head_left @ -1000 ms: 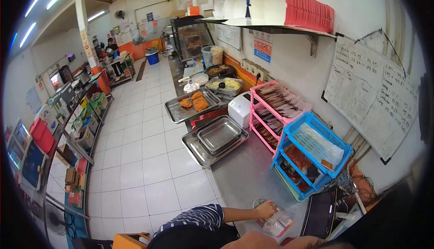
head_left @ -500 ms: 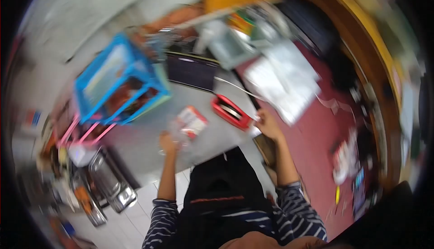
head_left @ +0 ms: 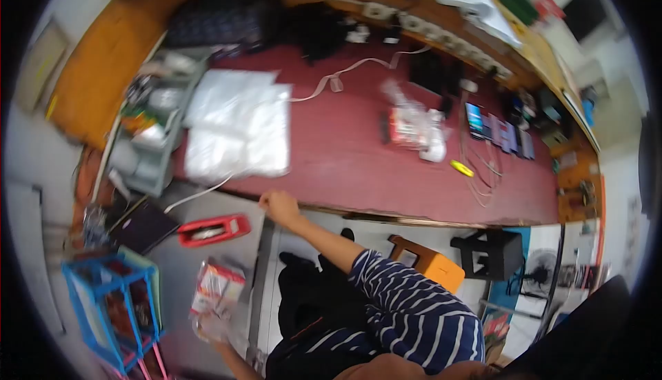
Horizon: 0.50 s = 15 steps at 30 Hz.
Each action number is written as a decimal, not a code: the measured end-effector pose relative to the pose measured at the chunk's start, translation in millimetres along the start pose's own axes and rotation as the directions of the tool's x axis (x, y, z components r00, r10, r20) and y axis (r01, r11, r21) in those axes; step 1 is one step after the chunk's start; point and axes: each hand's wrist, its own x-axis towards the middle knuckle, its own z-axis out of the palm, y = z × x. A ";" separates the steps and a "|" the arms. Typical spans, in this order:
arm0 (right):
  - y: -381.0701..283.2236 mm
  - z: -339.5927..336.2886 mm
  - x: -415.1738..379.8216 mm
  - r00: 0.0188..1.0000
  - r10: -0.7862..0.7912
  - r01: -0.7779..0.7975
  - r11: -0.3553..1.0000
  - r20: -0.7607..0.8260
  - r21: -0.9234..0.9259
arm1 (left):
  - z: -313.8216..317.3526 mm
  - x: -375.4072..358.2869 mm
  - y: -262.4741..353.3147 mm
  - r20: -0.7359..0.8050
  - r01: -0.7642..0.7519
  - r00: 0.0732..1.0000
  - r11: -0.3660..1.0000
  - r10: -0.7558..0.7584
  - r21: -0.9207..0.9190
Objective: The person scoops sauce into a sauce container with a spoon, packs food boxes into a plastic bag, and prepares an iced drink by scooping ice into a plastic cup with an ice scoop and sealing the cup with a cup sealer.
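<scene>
My left hand (head_left: pixel 210 327) is at the lower end of a clear plastic packet with a red and white card (head_left: pixel 219 289), its fingers closed on the packet over the metal table. My right hand (head_left: pixel 280 207) is over the near edge of the red tabletop, fingers drawn together; anything between them is too small to make out. Left of it a red stapler-like tool (head_left: pixel 214 230) lies on the metal table. Clear plastic bags (head_left: pixel 239 128) lie flat just beyond my right hand.
A blue basket (head_left: pixel 114 304) stands at the lower left, near a dark flat device (head_left: pixel 143 225). A grey tray (head_left: pixel 169 121) holds small items. On the red table (head_left: pixel 345 145) are a plastic-wrapped bundle (head_left: pixel 414 128), a yellow cutter (head_left: pixel 461 168) and phones (head_left: pixel 500 132). An orange stool (head_left: pixel 431 266) stands below.
The view has turned toward the red table, so the basket and metal table now appear lower left. My left hand remains at the packet. My right hand has moved away from the red tool.
</scene>
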 end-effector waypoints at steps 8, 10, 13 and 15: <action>134.3 -207.6 -122.6 0.965 0.175 -0.083 0.913 -0.198 0.399 | -41.3 67.2 205.9 0.091 -0.178 0.930 0.654 0.356 -0.735; 184.4 -270.0 -161.9 0.901 0.274 -0.170 0.936 -0.335 0.310 | -47.1 94.1 280.5 -0.081 -0.396 0.824 0.466 0.561 -0.791; 264.7 -345.8 -230.5 0.759 0.395 -0.230 0.906 -0.517 0.356 | -88.5 131.5 410.9 -0.351 -0.660 0.602 0.199 0.717 -0.725; 304.5 -385.0 -287.3 0.625 0.486 -0.344 0.874 -0.611 0.343 | -118.0 144.1 478.8 -0.462 -0.724 0.479 0.039 0.746 -0.688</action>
